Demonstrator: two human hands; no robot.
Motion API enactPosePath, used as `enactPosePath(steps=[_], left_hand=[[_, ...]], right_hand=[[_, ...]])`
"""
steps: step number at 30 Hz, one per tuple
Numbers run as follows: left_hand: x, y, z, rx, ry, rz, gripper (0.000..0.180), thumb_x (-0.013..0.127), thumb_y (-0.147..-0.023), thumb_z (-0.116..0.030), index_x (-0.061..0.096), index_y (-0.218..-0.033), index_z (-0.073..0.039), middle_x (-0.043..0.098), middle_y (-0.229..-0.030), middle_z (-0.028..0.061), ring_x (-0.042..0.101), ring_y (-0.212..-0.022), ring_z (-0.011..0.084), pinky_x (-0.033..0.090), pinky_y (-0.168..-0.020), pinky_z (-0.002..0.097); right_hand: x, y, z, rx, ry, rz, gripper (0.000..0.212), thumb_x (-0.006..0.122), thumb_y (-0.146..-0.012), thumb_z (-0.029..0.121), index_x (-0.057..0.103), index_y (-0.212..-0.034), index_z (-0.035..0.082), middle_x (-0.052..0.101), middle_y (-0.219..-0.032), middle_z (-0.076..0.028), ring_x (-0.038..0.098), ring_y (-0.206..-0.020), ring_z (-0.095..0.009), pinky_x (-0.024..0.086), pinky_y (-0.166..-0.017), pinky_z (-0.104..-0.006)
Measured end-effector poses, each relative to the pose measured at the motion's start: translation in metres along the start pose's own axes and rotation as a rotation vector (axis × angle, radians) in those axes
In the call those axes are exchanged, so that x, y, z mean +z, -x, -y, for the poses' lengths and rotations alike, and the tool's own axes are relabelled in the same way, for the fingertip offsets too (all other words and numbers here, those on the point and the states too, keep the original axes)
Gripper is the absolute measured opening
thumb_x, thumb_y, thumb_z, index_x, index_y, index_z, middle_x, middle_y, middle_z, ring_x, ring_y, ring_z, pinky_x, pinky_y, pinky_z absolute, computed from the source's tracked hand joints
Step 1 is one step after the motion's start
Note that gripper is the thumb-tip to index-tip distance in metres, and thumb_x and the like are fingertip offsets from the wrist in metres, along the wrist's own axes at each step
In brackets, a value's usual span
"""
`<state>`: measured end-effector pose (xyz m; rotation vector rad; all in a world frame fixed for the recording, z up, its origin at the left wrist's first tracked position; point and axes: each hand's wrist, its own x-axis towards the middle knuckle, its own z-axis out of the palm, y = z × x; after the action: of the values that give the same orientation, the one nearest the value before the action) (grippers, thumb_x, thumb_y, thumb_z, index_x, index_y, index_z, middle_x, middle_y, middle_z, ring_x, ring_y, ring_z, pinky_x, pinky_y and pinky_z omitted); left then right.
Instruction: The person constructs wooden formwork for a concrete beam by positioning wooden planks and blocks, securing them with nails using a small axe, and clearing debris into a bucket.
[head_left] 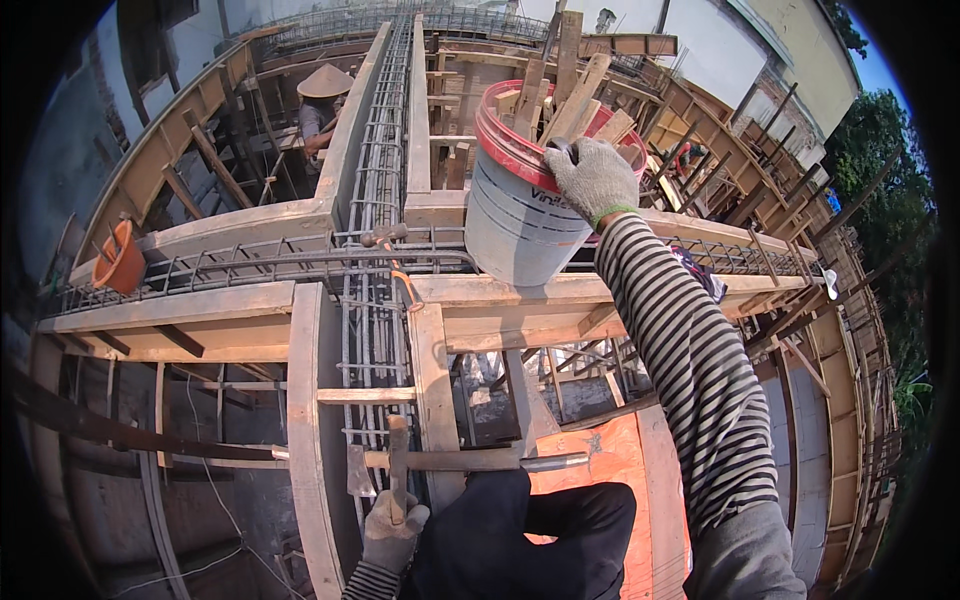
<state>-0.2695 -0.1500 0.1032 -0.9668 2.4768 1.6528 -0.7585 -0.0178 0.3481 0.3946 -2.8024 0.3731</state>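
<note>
My right hand, in a grey knit glove, is closed on the red rim of a pale grey bucket. The bucket leans on the timber formwork and is filled with wood offcuts. Low in the view, my gloved left hand is closed around an upright wooden handle. A flat metal blade shows beside that handle; whether they join I cannot tell. Across the handle lies a horizontal wooden bar. A hammer with an orange grip rests on the rebar ahead.
Rebar cages run between formwork boards, with deep openings on both sides. An orange bucket sits at the left. Orange sheeting lies by my legs. A person in a conical hat is at far left.
</note>
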Motion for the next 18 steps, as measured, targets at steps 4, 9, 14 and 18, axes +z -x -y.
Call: enactPosePath(steps=[4, 9, 14, 18], left_hand=[[-0.002, -0.007, -0.01, 0.233, -0.086, 0.062, 0.021, 0.074, -0.087, -0.023, 0.065, -0.089, -0.004, 0.065, -0.084, 0.0096, 0.068, -0.079, 0.0277, 0.057, -0.075, 0.0397], [-0.035, -0.038, -0.075, 0.012, 0.474, 0.255, 0.015, 0.072, -0.094, -0.015, 0.063, -0.098, -0.004, 0.064, -0.083, 0.003, 0.064, -0.076, 0.0161, 0.054, -0.071, 0.0336], [-0.04, -0.08, -0.19, 0.457, 0.719, 0.198, 0.026, 0.078, -0.091, -0.017, 0.064, -0.108, -0.003, 0.064, -0.083, -0.0001, 0.062, -0.077, 0.0118, 0.051, -0.068, 0.028], [-0.013, -0.108, -0.27, 0.851, 0.691, 0.278, 0.031, 0.079, -0.089, -0.022, 0.064, -0.11, -0.004, 0.067, -0.087, 0.0025, 0.062, -0.081, 0.0147, 0.052, -0.073, 0.0345]], right_hand=[[-0.03, -0.011, -0.009, 0.052, -0.114, -0.226, 0.063, 0.049, -0.102, 0.057, 0.068, -0.128, 0.002, 0.067, -0.129, -0.027, 0.067, -0.121, -0.04, 0.052, -0.104, -0.0501], [-0.101, -0.035, -0.015, -0.039, -0.11, -0.609, 0.07, 0.046, -0.105, 0.062, 0.067, -0.123, -0.003, 0.068, -0.119, -0.028, 0.066, -0.116, -0.043, 0.049, -0.101, -0.0518], [-0.215, -0.017, -0.003, -0.285, 0.009, -0.903, 0.058, 0.05, -0.105, 0.053, 0.068, -0.121, 0.0, 0.069, -0.114, -0.026, 0.066, -0.109, -0.044, 0.049, -0.097, -0.0511], [-0.286, 0.045, -0.017, -0.744, 0.537, -1.085, 0.029, 0.057, -0.103, 0.017, 0.065, -0.13, 0.009, 0.07, -0.118, -0.017, 0.07, -0.104, -0.039, 0.057, -0.089, -0.0463]])
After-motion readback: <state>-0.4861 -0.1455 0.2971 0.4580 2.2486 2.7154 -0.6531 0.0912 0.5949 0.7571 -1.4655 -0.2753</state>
